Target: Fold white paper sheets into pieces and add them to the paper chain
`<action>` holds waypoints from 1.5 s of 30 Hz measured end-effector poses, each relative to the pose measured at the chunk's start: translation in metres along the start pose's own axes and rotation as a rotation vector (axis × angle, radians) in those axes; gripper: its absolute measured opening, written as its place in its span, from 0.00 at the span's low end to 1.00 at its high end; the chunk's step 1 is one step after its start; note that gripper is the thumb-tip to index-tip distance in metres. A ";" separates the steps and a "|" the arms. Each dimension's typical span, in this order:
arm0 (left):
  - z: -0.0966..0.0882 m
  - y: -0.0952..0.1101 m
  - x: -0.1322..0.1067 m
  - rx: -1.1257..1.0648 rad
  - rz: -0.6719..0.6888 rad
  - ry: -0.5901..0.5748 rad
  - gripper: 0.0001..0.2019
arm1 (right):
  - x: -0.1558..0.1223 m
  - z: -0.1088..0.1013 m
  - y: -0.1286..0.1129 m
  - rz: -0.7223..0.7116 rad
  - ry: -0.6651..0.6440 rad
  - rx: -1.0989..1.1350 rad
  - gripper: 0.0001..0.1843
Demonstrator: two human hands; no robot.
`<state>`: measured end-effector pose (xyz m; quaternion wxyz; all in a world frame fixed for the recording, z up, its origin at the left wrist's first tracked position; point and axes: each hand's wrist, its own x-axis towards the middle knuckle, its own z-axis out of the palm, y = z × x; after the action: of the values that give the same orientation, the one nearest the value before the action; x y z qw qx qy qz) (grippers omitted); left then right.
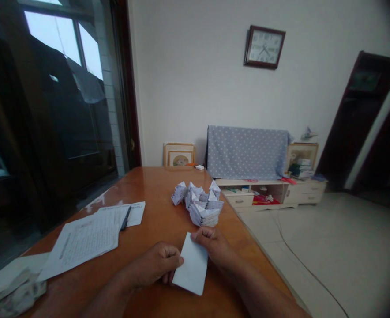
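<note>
A white folded sheet of paper (192,268) is held between my two hands, tilted above the near part of the table. My left hand (163,263) pinches its left edge, thumb on top and fingers beneath. At the upper right corner, my right hand (214,243) grips the paper with thumb and curled fingers. Just beyond my hands stands a cluster of folded paper boats (204,215), made from printed sheets and set close against one another. Some of the fingers under the paper are hidden.
On the brown wooden table (155,187), printed sheets (89,236) lie at the left with a dark pen (126,218) on them. A crumpled cloth-like item (19,291) is at the near left corner. Past the right edge, a low white cabinet (294,194) stands by the wall.
</note>
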<state>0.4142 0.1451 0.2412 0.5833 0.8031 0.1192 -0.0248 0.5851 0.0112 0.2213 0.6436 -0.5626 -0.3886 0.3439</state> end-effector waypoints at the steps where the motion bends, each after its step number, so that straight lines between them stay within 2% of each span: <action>1: -0.001 0.001 -0.003 0.007 -0.014 -0.025 0.20 | -0.001 -0.001 -0.001 -0.002 -0.015 0.000 0.21; 5: -0.009 0.006 -0.015 0.044 -0.107 -0.140 0.16 | -0.005 -0.006 -0.007 0.013 0.033 0.016 0.20; 7: -0.015 0.006 -0.018 0.057 -0.124 -0.131 0.15 | -0.006 -0.009 -0.009 0.028 0.048 0.032 0.19; 11: -0.026 0.004 -0.018 0.013 -0.072 0.002 0.16 | -0.005 -0.013 -0.009 0.053 0.092 0.087 0.17; 13: -0.026 0.002 -0.014 -0.012 -0.022 0.117 0.16 | -0.005 -0.013 -0.007 0.065 0.078 0.051 0.17; 16: -0.020 -0.001 -0.004 -0.073 0.066 0.200 0.16 | -0.007 -0.010 -0.004 0.094 0.006 -0.054 0.19; 22: -0.006 -0.011 0.012 -0.233 0.086 0.129 0.15 | -0.011 -0.001 0.002 0.091 -0.148 -0.210 0.20; 28: -0.005 -0.017 0.012 -0.242 0.068 0.114 0.12 | -0.011 0.003 0.006 0.068 -0.186 -0.263 0.21; 31: -0.006 -0.018 0.011 -0.289 0.064 0.125 0.12 | -0.009 0.004 0.007 0.054 -0.155 -0.253 0.22; 39: -0.007 -0.025 0.016 -0.352 0.059 0.327 0.12 | -0.003 0.005 0.007 0.037 -0.025 -0.099 0.21; 42: -0.001 -0.019 0.018 -0.306 0.041 0.379 0.11 | -0.001 0.001 0.013 0.051 -0.016 -0.141 0.18; 45: 0.008 -0.009 0.016 -0.195 -0.021 0.517 0.15 | 0.000 -0.002 0.017 0.055 -0.031 -0.212 0.18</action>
<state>0.4285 0.1421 0.2277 0.6078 0.7215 0.2742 0.1866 0.5870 0.0122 0.2042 0.5648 -0.6325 -0.4171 0.3271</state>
